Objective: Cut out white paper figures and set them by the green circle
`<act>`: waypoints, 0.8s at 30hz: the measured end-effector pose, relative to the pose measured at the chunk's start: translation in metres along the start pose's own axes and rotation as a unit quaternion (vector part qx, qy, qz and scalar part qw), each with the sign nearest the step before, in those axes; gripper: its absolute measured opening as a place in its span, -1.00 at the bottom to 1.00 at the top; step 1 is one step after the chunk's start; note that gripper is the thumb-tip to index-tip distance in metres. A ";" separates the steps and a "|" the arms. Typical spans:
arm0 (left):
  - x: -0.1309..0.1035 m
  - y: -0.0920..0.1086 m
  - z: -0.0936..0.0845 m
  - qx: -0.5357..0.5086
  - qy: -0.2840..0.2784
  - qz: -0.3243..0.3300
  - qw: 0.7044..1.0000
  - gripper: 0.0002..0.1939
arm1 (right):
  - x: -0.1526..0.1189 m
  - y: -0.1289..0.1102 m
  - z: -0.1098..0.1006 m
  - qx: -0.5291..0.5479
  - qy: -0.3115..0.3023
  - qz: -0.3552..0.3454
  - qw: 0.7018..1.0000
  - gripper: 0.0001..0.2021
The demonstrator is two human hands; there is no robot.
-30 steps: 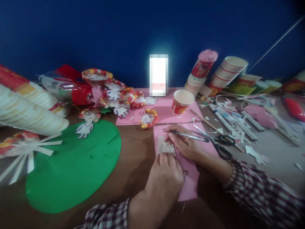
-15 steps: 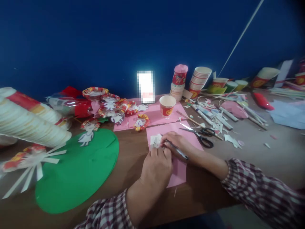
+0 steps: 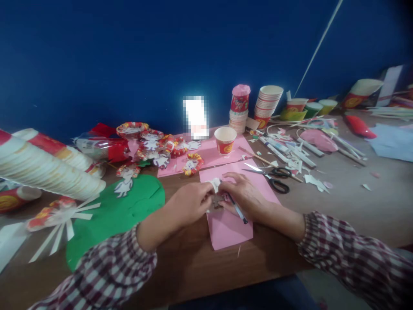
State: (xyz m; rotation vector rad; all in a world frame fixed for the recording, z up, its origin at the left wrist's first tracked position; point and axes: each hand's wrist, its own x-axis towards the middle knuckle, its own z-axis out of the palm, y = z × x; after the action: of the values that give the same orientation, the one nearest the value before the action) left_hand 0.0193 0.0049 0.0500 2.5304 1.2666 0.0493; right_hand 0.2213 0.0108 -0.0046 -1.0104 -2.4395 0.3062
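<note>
A small white paper piece (image 3: pixel 216 184) is held between my hands above a pink sheet (image 3: pixel 229 234). My left hand (image 3: pixel 190 201) is closed, pinching the paper's left side. My right hand (image 3: pixel 247 194) is closed round a pen (image 3: pixel 238 210), which slants down toward me, and its fingers also touch the paper. Whatever is drawn on the paper is mostly hidden by my fingers. Just right of my right hand lie partly opened scissors (image 3: pixel 269 175) with black handles, their blades over the pink sheet.
A single paper cup (image 3: pixel 225 142) stands behind my hands, with stacked cups (image 3: pixel 269 107) farther back. Pens and paper scraps (image 3: pixel 285 150) clutter the right. To the left are a green oval sheet (image 3: pixel 145 202), paper figures with ringed wrappers (image 3: pixel 161 148) and a leaning cup stack (image 3: pixel 61 168).
My left hand has moved left and turned, now gripping the paper from its side. The paper has lifted and turned in my fingers. The view has shifted slightly.
</note>
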 end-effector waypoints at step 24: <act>0.079 -0.035 -0.020 0.017 -0.147 0.052 0.988 -0.78 | -0.004 0.001 0.007 0.020 0.020 0.002 1.000 -0.84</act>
State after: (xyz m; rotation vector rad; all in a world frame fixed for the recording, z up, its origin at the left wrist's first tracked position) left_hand 0.0363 0.0919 0.0505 2.5153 1.0271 -0.3141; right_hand 0.2204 0.0086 -0.0125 -0.9958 -2.3869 0.3315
